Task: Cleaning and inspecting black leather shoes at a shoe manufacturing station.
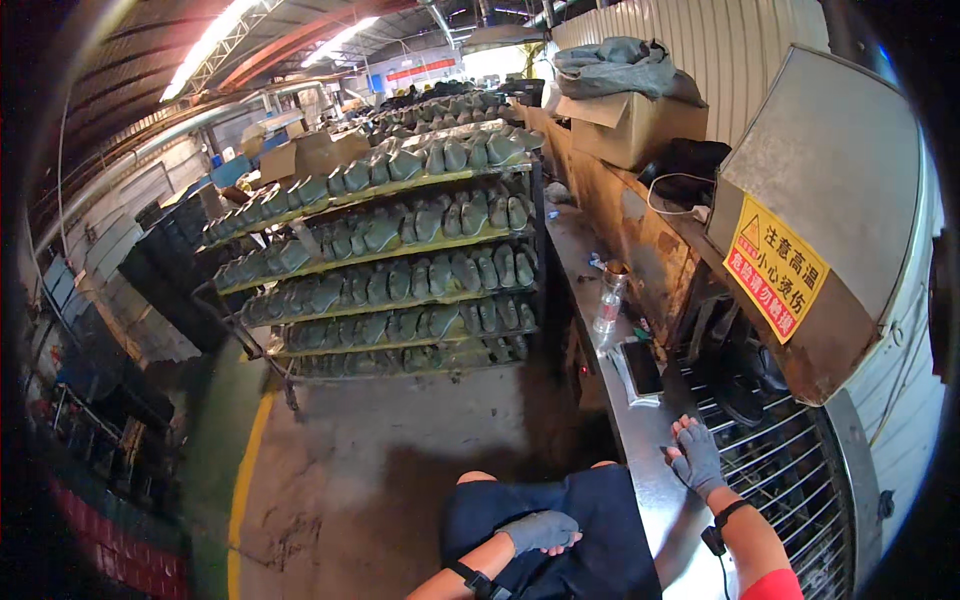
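Note:
My left hand (543, 532), in a grey fingerless glove, rests on the dark cloth (610, 515) over my lap. Its fingers are curled in and nothing shows in them. My right hand (697, 458), gloved alike, lies on the metal ledge (650, 475) beside a grille of metal bars (775, 465). Its fingers are apart and hold nothing. Just beyond it a dark phone (642, 367) lies on something white and folded. A clear bottle (607, 305) stands farther along the ledge. Black shoe-like pieces (740, 398) sit on the bars under the hood.
A metal hood (825, 190) with a yellow warning label overhangs the bars. Ahead stands a tiered rack (400, 245) loaded with rows of grey-green foot-shaped forms. A cardboard box (625, 130) with grey cloth sits at the back right. A yellow line (245, 480) crosses the floor at left.

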### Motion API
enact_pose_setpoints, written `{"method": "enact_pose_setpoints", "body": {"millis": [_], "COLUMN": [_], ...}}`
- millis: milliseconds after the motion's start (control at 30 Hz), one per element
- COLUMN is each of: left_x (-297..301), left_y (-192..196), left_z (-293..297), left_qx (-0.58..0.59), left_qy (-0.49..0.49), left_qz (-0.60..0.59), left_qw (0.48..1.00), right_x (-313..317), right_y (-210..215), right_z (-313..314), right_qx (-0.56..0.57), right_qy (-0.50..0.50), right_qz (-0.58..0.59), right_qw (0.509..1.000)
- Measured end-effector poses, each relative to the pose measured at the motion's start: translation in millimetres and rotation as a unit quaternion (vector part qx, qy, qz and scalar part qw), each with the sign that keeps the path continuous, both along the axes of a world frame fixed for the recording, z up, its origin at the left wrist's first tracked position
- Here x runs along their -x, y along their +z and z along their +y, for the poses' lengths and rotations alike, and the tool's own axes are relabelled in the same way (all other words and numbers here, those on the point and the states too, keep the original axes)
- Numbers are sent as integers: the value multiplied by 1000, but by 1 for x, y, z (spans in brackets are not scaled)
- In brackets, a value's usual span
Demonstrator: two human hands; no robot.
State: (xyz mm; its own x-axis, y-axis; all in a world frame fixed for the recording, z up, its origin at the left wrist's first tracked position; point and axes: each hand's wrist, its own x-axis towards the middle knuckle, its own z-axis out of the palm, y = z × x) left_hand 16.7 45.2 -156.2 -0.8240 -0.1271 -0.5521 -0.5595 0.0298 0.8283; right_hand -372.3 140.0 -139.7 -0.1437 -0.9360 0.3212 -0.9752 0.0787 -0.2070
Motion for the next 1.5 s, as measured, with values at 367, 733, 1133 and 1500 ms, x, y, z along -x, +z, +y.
{"method": "enact_pose_setpoints", "body": {"millis": [367, 733, 1133, 1500], "left_x": [1, 2, 0, 0], "left_y": [-14, -17, -21, -10], "left_z": [-6, -5, 0, 0], "left_qx": [-61, -43, -45, -33], "left_qy": [9, 16, 36, 22], "left_qz": [-70, -58, -37, -39], "left_qw": [996, 997, 998, 998], "right_x": [-3, -4, -4, -4], "right_y": [0, 5, 6, 6], "right_z": [-1, 0, 1, 3], "right_qx": [16, 6, 3, -7], "right_qy": [4, 7, 9, -4], "right_qz": [-19, -27, -23, -29], "right_qw": [1000, 1000, 1000, 1000]}}
